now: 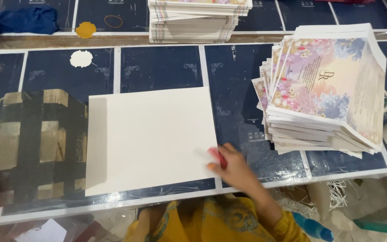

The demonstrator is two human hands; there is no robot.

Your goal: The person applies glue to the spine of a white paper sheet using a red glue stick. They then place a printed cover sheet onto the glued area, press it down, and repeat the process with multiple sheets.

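Pressing at the lower right corner of the blank white sheet [151, 139], your right hand [231, 166] is curled around a small red thing [217, 157], possibly a glue stick, though motion blur makes it hard to be sure. Your fingers are closed on it, tip aimed at the sheet's corner just left of the hand. Your left hand is out of view, so nothing visible steadies the sheet, and that is the main risk: a sideways stroke could push it across the smooth dark blue tabletop [162, 67] or buckle the corner. Its near edge lies close to the table edge below your hand, so a hard drag towards you may carry it over. Running the red tip past the corner would mark the tabletop instead. Up and to the right of your hand, the fanned stack of floral printed cards [325, 89] leans unevenly; a wide elbow swing could knock it over
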